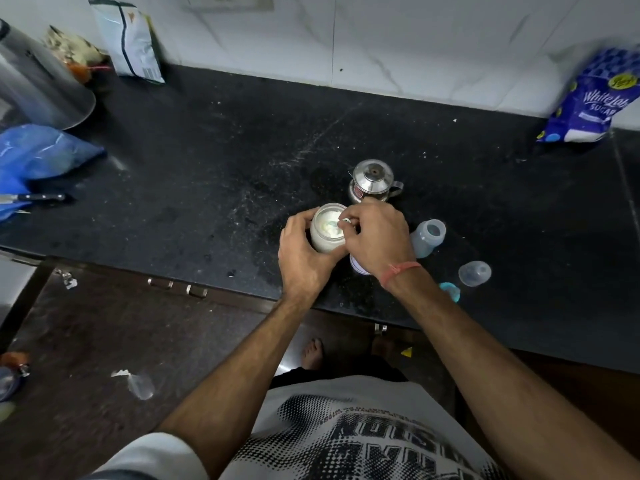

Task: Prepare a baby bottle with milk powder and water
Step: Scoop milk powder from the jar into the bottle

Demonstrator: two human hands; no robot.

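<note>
- My left hand [304, 251] wraps around the powder jar [327, 227], fingers [300, 220] curled round its far side and thumb along the near side, holding it upright on the black counter [207, 174].
- The jar is open and full of white powder close to the rim.
- My right hand [375, 233] sits over the jar's right edge, fingers pinched together on the handle of a small scoop [341, 222] whose bowl dips into the powder.
- A red thread band [401, 270] circles my right wrist.
- The baby bottle [428, 237] stands open just to the right of my right hand, apart from the jar, translucent with a bluish tint.
- Its clear cap [474, 273] lies on the counter nearer the front edge, and a teal piece [451, 291] shows beside my forearm; I cannot tell exactly what that is.
- A white round object [358, 266] peeks out under my right wrist, mostly hidden.
- A small steel pot with a lid [373, 181] stands just behind my hands.
- A blue sugar bag [588, 98] leans at the wall far right; a pale packet [130, 39] stands against the wall far left.
- At the left edge lie a blue plastic bag [38, 157] and a knife [38, 198].
</note>
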